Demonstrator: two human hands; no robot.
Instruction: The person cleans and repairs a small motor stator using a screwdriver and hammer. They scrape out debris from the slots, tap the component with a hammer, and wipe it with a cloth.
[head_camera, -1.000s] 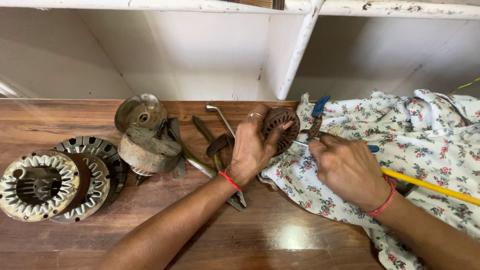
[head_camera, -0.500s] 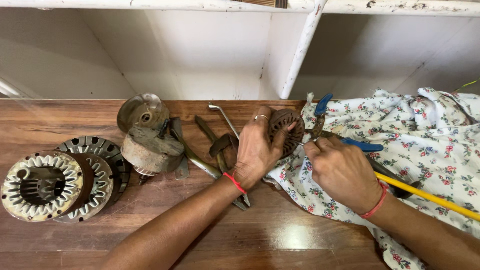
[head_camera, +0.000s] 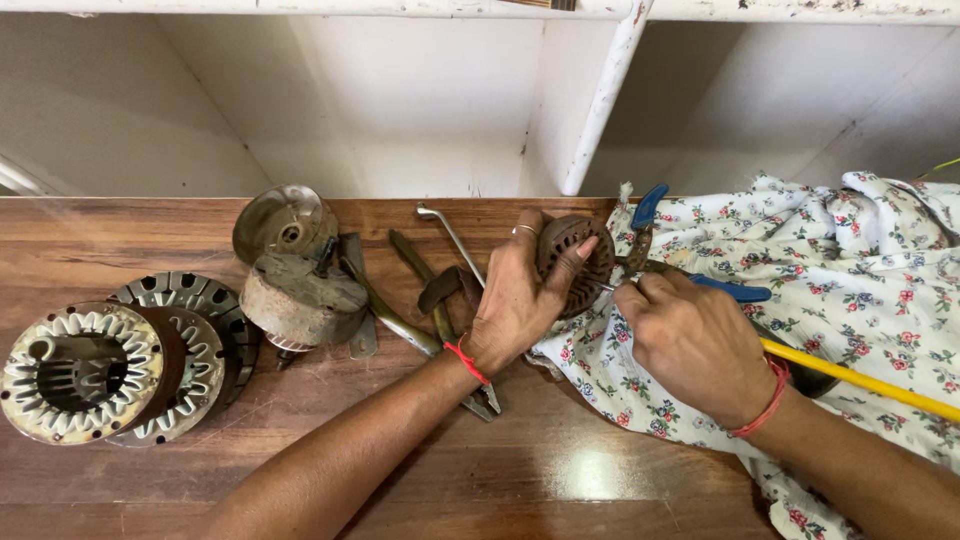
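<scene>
Rusty round part (head_camera: 573, 262) sits gripped in the left hand (head_camera: 515, 300), just ahead of the right hand (head_camera: 695, 345), which closes on a thin tool. That tool could slip off the rust and jab the fingers (head_camera: 578, 255) wrapped around it.

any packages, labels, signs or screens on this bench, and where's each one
None that the picture shows: no package, label, sign or screen in view.
The left hand holds a round slotted metal part.
The right hand works a thin tool against it, over the flowered cloth.
Bare wound metal rings lie at the left of the wooden bench.
</scene>
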